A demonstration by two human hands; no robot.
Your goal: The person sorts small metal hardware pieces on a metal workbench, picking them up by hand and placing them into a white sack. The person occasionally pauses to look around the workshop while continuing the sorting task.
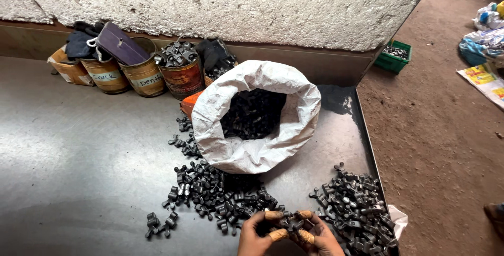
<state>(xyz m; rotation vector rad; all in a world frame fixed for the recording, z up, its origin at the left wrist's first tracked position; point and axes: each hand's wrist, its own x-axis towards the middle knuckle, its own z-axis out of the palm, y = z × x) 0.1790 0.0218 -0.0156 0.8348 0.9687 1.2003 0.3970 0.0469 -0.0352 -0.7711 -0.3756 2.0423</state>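
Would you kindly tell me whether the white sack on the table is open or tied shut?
Open: the white sack has its rim rolled down, showing dark metal parts inside.

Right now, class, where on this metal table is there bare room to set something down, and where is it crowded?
The widest bare patch is the table's left half, bordered by the row of tins behind and the middle pile of dark metal parts. A narrower strip lies between the white sack and the right pile. It is crowded around both hands.
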